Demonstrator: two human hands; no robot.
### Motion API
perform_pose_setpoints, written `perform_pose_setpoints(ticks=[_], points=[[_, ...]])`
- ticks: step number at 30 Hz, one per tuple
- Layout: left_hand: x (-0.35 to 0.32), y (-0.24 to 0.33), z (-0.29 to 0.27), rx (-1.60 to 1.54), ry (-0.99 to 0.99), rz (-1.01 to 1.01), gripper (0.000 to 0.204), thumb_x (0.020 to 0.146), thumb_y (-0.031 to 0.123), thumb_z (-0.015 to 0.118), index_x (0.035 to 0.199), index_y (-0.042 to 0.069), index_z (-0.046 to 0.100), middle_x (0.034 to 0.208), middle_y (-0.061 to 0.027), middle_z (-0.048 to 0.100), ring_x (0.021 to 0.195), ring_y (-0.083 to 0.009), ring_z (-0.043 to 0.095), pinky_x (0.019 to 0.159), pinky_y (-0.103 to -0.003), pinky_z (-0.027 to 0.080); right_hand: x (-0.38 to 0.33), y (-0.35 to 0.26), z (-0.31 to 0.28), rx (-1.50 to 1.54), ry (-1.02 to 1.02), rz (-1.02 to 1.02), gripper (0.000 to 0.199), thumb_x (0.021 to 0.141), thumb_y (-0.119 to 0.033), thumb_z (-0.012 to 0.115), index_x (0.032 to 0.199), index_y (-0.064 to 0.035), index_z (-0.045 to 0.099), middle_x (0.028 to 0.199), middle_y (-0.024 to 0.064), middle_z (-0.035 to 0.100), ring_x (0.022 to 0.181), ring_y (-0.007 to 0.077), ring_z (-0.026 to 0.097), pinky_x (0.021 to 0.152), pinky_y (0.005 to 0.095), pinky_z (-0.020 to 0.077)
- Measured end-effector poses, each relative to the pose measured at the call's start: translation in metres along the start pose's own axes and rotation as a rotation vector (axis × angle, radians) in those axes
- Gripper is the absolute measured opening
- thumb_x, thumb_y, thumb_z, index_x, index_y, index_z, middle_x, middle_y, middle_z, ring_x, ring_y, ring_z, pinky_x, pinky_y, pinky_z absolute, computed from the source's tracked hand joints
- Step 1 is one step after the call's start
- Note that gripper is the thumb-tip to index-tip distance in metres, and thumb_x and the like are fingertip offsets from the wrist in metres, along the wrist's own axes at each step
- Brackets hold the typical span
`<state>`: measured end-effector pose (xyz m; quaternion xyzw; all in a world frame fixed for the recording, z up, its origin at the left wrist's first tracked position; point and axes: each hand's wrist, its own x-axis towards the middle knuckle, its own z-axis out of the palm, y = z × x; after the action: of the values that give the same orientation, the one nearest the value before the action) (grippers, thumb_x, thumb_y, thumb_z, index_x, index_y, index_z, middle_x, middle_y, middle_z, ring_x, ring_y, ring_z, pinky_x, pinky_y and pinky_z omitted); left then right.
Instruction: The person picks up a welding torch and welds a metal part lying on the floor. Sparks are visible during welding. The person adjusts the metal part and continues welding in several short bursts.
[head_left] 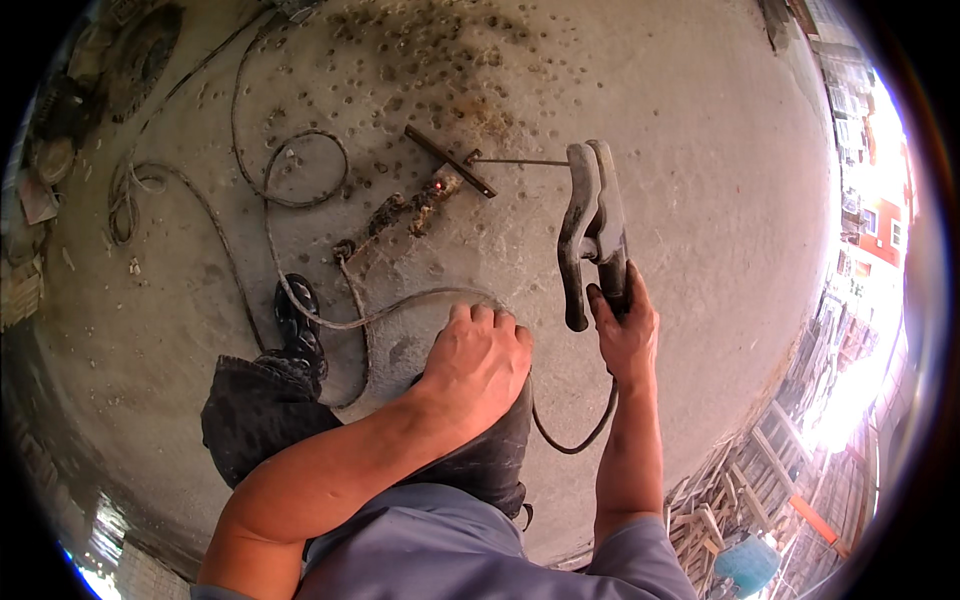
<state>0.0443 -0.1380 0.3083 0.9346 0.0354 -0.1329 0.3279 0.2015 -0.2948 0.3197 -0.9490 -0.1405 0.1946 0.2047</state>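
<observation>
Fingers of my right hand (630, 340) are wrapping the dark handle of the electrode holder (610, 215), above the concrete floor (720, 200), between the metal bar (450, 162) and the floor's right edge. I'm judging it stiff, top-heavy, its cable (572, 452) probably dragging; the handle is seeming the safest hold, the thin rod (520, 161) likely being hot. My left hand (480, 360) is resting curled over my knee (508, 430), its fingertips' grip not showing.
</observation>
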Motion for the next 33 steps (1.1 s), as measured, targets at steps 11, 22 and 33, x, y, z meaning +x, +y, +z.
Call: perform_pose_setpoints(ticks=[11,22,33], points=[[0.0004,-0.0005,0.0001,0.004,0.01,0.001,0.031,0.082,0.03,0.072,0.1,0.005,0.068,0.096,-0.0125,0.067,0.094,-0.0295,0.065,0.088,-0.043,0.046,-0.0024,0.0004,-0.0016,-0.086,0.04,-0.078,0.058,0.088,-0.023,0.072,0.137,-0.0004,0.051,0.105,0.025,0.07,0.1,0.0354,0.07,0.082,0.0396,0.0542],[-0.0012,-0.0016,0.0036,-0.001,0.041,-0.003,0.03,0.082,0.029,0.073,0.099,0.005,0.068,0.095,-0.0119,0.066,0.091,-0.0287,0.064,0.085,-0.042,0.046,-0.0018,-0.0031,0.0009,-0.067,0.022,-0.082,0.058,0.088,-0.023,0.072,0.137,-0.0001,0.051,0.104,0.0249,0.07,0.099,0.0356,0.071,0.08,0.0405,0.0547],[0.001,-0.0022,-0.0018,-0.017,0.037,-0.007,0.029,0.082,0.029,0.072,0.098,0.005,0.067,0.095,-0.0122,0.066,0.093,-0.0287,0.064,0.086,-0.042,0.045,-0.0001,-0.0017,0.0005,-0.147,0.028,-0.081,0.059,0.087,-0.025,0.073,0.137,-0.0023,0.051,0.103,0.0231,0.07,0.096,0.0378,0.07,0.079,0.0416,0.0547]])
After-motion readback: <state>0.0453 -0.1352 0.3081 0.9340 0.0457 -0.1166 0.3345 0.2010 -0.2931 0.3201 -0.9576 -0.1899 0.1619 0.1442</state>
